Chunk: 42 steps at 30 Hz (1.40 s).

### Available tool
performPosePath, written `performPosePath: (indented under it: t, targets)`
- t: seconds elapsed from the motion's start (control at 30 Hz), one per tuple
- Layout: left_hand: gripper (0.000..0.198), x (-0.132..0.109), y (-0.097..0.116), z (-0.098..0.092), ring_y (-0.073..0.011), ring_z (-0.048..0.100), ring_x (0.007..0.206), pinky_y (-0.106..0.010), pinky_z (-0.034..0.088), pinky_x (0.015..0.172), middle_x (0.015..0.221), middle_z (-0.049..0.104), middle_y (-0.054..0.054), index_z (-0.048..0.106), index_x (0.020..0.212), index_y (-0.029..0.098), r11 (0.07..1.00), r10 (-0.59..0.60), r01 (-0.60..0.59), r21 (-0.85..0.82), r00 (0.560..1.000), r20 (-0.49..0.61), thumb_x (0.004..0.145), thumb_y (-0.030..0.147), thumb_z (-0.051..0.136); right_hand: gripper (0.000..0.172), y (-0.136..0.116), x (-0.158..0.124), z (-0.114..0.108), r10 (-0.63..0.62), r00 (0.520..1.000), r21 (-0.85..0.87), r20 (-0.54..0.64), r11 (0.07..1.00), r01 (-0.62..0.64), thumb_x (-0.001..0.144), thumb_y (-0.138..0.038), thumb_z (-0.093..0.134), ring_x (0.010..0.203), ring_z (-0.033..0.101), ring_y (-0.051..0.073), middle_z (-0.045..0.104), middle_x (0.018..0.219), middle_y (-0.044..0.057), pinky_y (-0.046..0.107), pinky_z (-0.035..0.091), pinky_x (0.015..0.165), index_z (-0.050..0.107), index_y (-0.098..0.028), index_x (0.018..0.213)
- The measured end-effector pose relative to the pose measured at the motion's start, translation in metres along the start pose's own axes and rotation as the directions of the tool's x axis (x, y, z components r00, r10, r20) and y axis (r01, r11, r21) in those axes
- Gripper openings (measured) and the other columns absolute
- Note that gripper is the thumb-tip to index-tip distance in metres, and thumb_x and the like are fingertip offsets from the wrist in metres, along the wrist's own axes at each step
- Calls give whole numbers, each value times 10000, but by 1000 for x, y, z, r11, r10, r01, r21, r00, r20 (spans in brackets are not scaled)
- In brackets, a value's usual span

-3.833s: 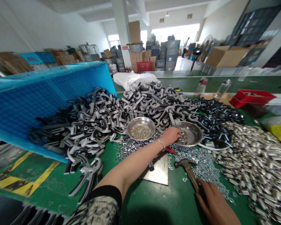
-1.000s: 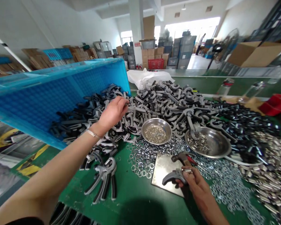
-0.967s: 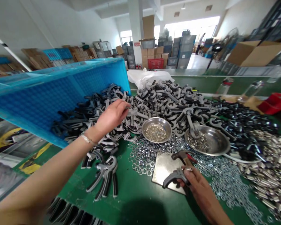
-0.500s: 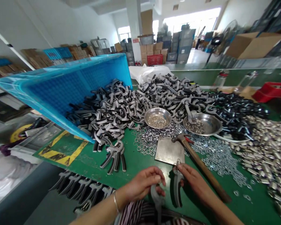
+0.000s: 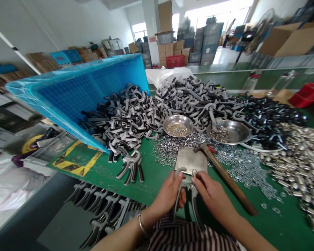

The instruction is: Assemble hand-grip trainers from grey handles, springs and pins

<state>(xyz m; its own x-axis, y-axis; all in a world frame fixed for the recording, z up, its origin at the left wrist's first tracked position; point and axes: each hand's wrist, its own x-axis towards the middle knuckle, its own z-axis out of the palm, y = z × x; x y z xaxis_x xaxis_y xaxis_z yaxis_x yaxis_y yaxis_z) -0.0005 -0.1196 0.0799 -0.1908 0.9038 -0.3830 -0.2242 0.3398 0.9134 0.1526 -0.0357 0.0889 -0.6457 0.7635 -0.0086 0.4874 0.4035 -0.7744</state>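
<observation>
Head view: the left hand (image 5: 170,193) is curling closed around a grey curved plastic handle piece (image 5: 179,171), with the fingers wrapping its upper bend. The right hand (image 5: 211,195) is also mostly closed, pinching a second grey handle piece (image 5: 195,207) with thumb and fingertips. A small shiny metal coil (image 5: 194,172) is sitting at the top, where the two pieces are meeting. Both pieces are hanging between the hands at the near edge of the green table (image 5: 112,176), just in front of a flat square steel plate (image 5: 191,159).

A wooden-handled hammer (image 5: 226,179) is lying just right of the right hand, its head resting on the plate. Beyond it, two round steel dishes (image 5: 178,125) are holding small parts, with silvery washers (image 5: 170,150) scattered around them. A tipped blue plastic crate (image 5: 75,92) is spilling a heap of grey and black handles (image 5: 136,118), well apart from the hands.
</observation>
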Motion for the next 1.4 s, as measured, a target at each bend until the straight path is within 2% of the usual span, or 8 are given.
performPosePath:
  t: [0.27,0.6,0.8,0.9,1.03,1.2,1.3,1.4]
  targets:
    - [539,-1,0,14,-89,354,290,-162,247,301,438,455,98,473,1050,186,994,16,-16,111,1000,8,925,693,339,233,3,2,1,-42,998,-101,41,994,45,990,-421,369,635,641,224,646,708,22,284,390,591,455,-254,854]
    - [503,-1,-9,17,-107,365,307,-182,278,308,441,412,97,465,1129,194,962,131,-121,246,991,-23,974,634,278,262,11,-11,14,-20,999,153,-38,988,26,1015,-451,363,634,616,186,623,704,-8,269,416,599,483,-236,924]
    - [448,-9,8,-1,-148,549,478,-228,421,480,573,570,28,459,1298,180,770,233,-304,561,952,197,977,490,416,246,4,-9,-3,-93,990,209,105,975,69,1000,-427,421,738,630,177,667,831,13,263,441,668,543,-228,920]
    - [453,-10,11,-3,-141,531,452,-222,413,460,558,549,39,477,1294,191,815,183,-273,511,958,221,976,507,413,272,2,-12,-1,-83,990,282,115,958,48,1003,-439,405,723,632,174,664,800,4,256,457,654,567,-222,977]
    - [523,-6,2,11,-110,410,337,-193,331,358,465,453,72,508,1190,185,934,147,-156,321,988,51,986,604,273,318,-1,-18,8,32,998,252,-48,968,-19,1004,-478,379,585,587,164,604,663,-24,253,430,561,545,-221,918]
    - [534,2,-1,17,-104,397,315,-183,297,327,448,457,75,512,1141,182,951,147,-152,269,988,40,976,632,276,259,-3,-16,0,-54,996,161,-76,985,66,1002,-443,396,669,650,183,679,755,5,266,455,624,537,-226,987]
    - [527,1,8,9,-130,492,373,-204,377,383,495,526,53,468,1247,171,896,148,-192,401,979,137,988,594,288,260,-4,-14,-10,-80,997,151,-23,985,83,1011,-427,374,702,658,185,687,789,15,268,466,643,543,-229,995]
    - [550,-2,23,0,-174,617,514,-256,483,521,605,619,13,391,1361,162,748,178,-282,601,957,228,981,559,365,270,-6,-12,-18,-93,993,175,69,981,79,1020,-404,357,784,666,187,702,881,42,274,486,700,557,-223,1019]
